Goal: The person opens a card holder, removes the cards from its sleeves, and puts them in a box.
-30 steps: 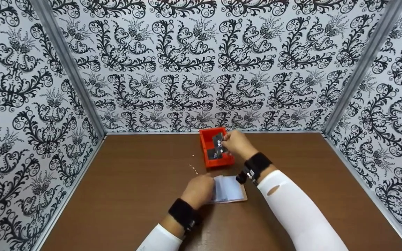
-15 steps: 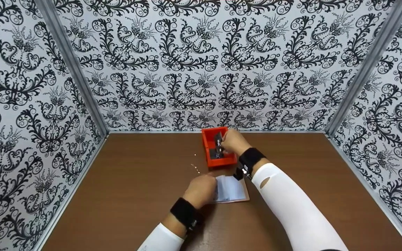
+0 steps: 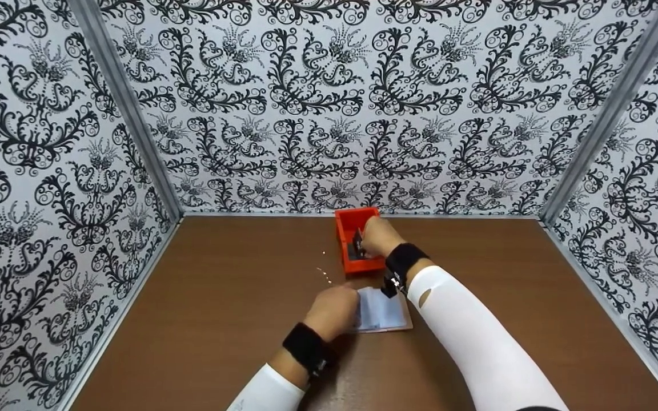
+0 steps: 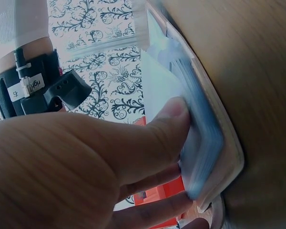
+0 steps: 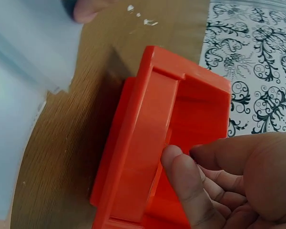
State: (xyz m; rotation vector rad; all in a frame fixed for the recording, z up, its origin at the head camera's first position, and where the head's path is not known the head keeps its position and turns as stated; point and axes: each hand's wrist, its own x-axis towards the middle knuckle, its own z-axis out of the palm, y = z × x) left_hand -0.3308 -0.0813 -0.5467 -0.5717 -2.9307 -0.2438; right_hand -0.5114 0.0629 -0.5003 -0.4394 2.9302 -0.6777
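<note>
An open card holder [image 3: 383, 311] with clear plastic sleeves [image 4: 202, 129] lies on the table. My left hand [image 3: 333, 308] is at its left side, pinching the sleeves between thumb [image 4: 169, 114] and fingers. Beyond the holder stands a red bin [image 3: 363, 266]. My right hand [image 3: 380, 235] is over the bin's right side and pinches a dark card [image 3: 358, 242], which stands tilted inside the opening. Another dark card lies low in the bin, mostly covered in the head view. From the right wrist, the fingers [image 5: 181, 167] are curled together above the bin's interior, and they hide the card.
The brown table [image 3: 237, 297] reaches back to patterned walls [image 3: 306, 114] on three sides. Small white marks [image 3: 324, 275] dot its surface left of the bin. Black camera bands [image 3: 309, 348] circle both wrists.
My right hand has lowered the dark card deeper into the red bin, and the card has turned more edge-on. The left hand keeps its grip on the sleeves.
</note>
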